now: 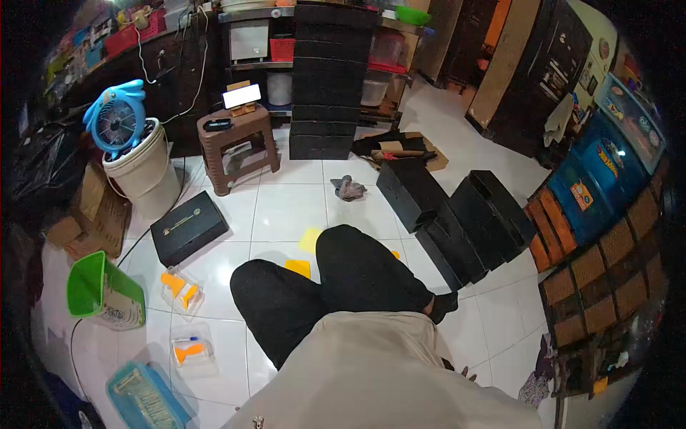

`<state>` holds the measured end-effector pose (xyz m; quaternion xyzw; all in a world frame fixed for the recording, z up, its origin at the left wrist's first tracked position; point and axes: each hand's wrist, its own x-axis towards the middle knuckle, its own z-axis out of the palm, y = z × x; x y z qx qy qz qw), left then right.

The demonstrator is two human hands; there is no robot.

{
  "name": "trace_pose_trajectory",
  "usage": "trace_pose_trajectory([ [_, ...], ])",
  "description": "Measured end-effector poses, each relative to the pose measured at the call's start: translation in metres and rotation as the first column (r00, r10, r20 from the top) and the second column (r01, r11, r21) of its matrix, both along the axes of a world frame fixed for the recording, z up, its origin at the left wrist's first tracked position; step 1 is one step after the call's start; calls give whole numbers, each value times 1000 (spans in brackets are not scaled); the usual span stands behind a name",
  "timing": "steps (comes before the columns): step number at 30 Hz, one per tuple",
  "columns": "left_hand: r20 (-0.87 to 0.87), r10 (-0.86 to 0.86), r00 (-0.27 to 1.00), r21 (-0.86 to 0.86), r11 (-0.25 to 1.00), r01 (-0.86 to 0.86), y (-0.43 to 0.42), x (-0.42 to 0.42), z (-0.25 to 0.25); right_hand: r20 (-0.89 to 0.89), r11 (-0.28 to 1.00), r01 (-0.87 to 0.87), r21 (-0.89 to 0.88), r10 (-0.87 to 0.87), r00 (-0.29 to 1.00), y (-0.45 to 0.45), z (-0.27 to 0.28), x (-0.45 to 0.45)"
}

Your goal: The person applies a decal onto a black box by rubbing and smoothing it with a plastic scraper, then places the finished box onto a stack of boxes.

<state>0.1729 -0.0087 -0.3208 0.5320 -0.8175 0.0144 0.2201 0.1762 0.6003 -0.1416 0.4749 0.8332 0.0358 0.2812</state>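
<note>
My right hand [468, 374] shows only as a few fingertips past the right side of my beige shirt [379, 372]. They are spread apart near the white tiles, with nothing visible in them; the rest of the hand is hidden. My left hand is out of sight. My legs in black trousers [364, 268] are folded on the floor. Partly behind my knees lie yellow pieces [298, 268] and a paler yellow sheet [309, 239]. To my left are two clear plastic trays [204, 361] holding orange tools [187, 352], one beside a blue pen-like item [186, 339].
Several black boxes [471, 222] lie at right, with a tall black stack [325, 86] behind. A flat black box [189, 227], green bin [107, 293], white bucket [146, 171] with blue fan [116, 118], and brown stool [239, 143] holding a lit phone [241, 96] stand left.
</note>
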Motion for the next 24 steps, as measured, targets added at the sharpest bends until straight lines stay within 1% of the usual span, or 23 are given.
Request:
trace_pose_trajectory([
  [2, -1, 2, 1000, -24, 1000, -2, -1, 5, 7, -10, 997, 72, 17, -72, 997, 38, -32, 14],
  [3, -2, 3, 1000, -37, 999, -4, -3, 7, 11, -15, 994, 109, 23, -108, 994, -47, 1, 27],
  [4, -4, 5, 1000, -52, 999, -5, -6, 8, 15, -14, 994, 107, 16, -107, 994, 39, -44, 27],
  [5, -2, 7, 1000, -66, 998, -7, -8, 12, 18, -38, 914, -126, 386, 152, 988, 88, -77, 29],
  [6, 2, 8, 1000, -79, 997, -8, -10, 16, 26, 36, 650, -305, 696, 393, 919, 120, -123, 44],
  [7, 6, 11, 1000, -91, 996, -11, -12, 21, 35, 192, 255, -393, 884, 569, 800, 79, -206, 91],
  [8, 13, 15, 1000, -102, 995, -13, -14, 27, 39, 301, 100, -388, 916, 467, 832, 73, -206, 93],
  [9, 21, 19, 1000, -111, 994, -16, -15, 35, 42, 308, 101, -397, 912, 471, 827, 68, -207, 93],
  [11, 36, 30, 999, -124, 992, -25, -13, 49, 44, 198, 243, -319, 916, 418, 887, 57, -198, 91],
  [12, 42, 35, 999, -128, 991, -29, -12, 54, 43, 152, 258, -302, 918, 475, 867, 52, -190, 90],
  [13, 46, 40, 998, -130, 991, -34, -11, 59, 41, 159, 252, -309, 917, 479, 863, 125, -136, 67],
  [14, 56, 52, 997, -120, 992, -45, -1, 71, 37, -178, 819, -148, 555, 291, 940, 76, -89, 47],
  [15, 59, 58, 997, -115, 992, -51, 7, 72, 34, -320, 994, 61, -88, -86, 944, -24, -43, 49],
  [16, 65, 64, 996, -107, 993, -57, 16, 76, 32, -329, 998, 59, 14, -51, 943, -17, -68, 54],
  [17, 71, 70, 995, -98, 993, -63, 26, 81, 29, -341, 997, 48, 56, -27, 940, -23, -64, 52],
  [19, 78, 86, 993, -88, 993, -79, 42, 88, 25, -406, 999, 43, -20, -48, 913, -37, -34, 52],
  [20, 80, 91, 993, -93, 992, -84, 43, 91, 24, -457, 999, 46, 17, -33, 889, -27, -57, 57],
  [22, 90, 98, 991, -100, 991, -89, 49, 99, 24, -465, 998, 47, 32, -27, 885, -22, -65, 58],
  [23, 94, 99, 991, -98, 991, -90, 49, 101, 20, -481, 998, 54, 42, -27, 876, -33, -54, 56],
  [24, 45, 66, 997, -135, 989, -59, 46, 101, 16, -486, 997, 73, -8, -67, 871, -41, -37, 52],
])
